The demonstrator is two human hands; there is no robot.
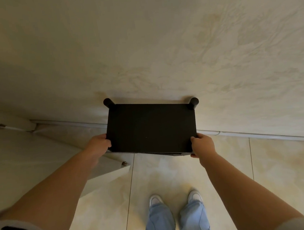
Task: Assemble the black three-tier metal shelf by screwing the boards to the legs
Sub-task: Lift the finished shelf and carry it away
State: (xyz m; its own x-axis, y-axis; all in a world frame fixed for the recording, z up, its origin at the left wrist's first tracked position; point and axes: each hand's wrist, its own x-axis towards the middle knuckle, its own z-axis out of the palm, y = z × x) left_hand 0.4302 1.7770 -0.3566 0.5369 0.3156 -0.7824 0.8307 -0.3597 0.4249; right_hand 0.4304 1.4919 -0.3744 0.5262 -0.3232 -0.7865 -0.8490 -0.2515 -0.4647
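Standing upright — shelf (150, 128) between hands (99, 145)

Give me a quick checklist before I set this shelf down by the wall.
1. Left hand grips the shelf at its near left corner: ok.
2. Right hand grips the near right corner: ok.
3. Far legs attached and standing above the top board: ok.
4. Near legs and lower boards: cannot tell, hidden under the top board.
5. Floor below the shelf free of things: ok where visible.
6. Shelf touching the wall: cannot tell.
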